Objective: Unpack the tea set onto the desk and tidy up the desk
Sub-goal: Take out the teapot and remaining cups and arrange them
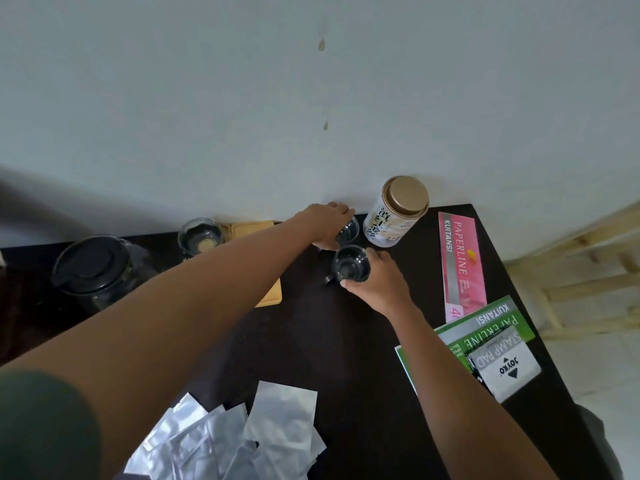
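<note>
Both arms reached across the dark counter (346, 341) toward its far edge by the white wall. The left hand (327, 220) curled its grip around a small glass cup (348, 230) at the far side, just left of a tea tin (394, 213) with a gold lid; the hand covered most of that cup, so only part of its rim and inside showed. The right hand (375, 285) clamped its grip on a second glass cup (350, 263), thumb on the near side and fingers on the right, just nearer than the first; whether either cup rested on the counter or was lifted could not be told. Further left stood a third glass cup (201, 237) holding something pale, and a glass teapot (97, 271) with a black lid, both dim against the dark top. A tan flat piece (270, 292), perhaps a box or lid, lay mostly hidden under the left forearm. To the right lay a pink Paperline booklet (460, 261), a green booklet (485, 330) and a Joyko stamp pad box (502, 365) on top of it. Silver foil packets (242, 434) were heaped at the near left, cut off by the frame's lower edge.
</note>
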